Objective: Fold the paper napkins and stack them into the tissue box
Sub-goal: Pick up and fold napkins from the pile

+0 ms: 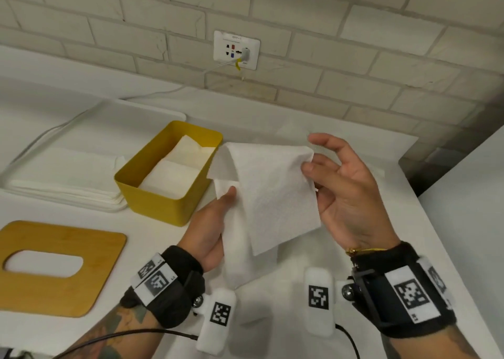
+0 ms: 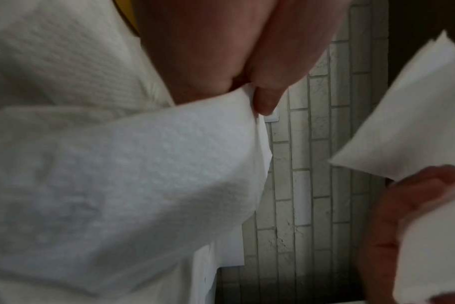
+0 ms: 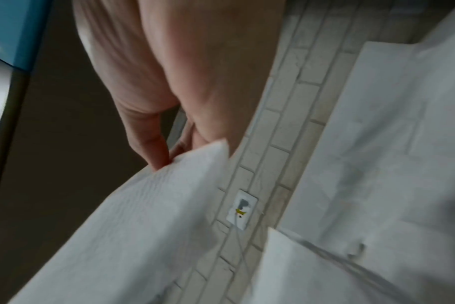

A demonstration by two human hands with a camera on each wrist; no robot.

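Holding a white paper napkin [image 1: 272, 192] in the air above a white bench [image 1: 341, 249], a person works with both bare hands. The left hand [image 1: 210, 227] grips the napkin's left side, thumb pressed on the front. The right hand [image 1: 346, 192] pinches the upper right corner between thumb and a fingertip, its other fingers spread loosely. The napkin drapes over itself, one layer folded across another, so the fold looks partly made.

Just left of the hands stands the open yellow tissue box [image 1: 169, 195], with folded napkins [image 1: 174, 176] already lying flat inside. Further left, a stack of unfolded napkins [image 1: 65, 178] sits on a white tray [image 1: 114, 209]. The box's wooden lid [image 1: 54, 268], with an oval slot, lies flat on the bench near the front edge.

The step in hand appears to be folding this napkin. The next move probably calls for bringing the edges together evenly, pressing the crease, then laying the napkin on those in the box.
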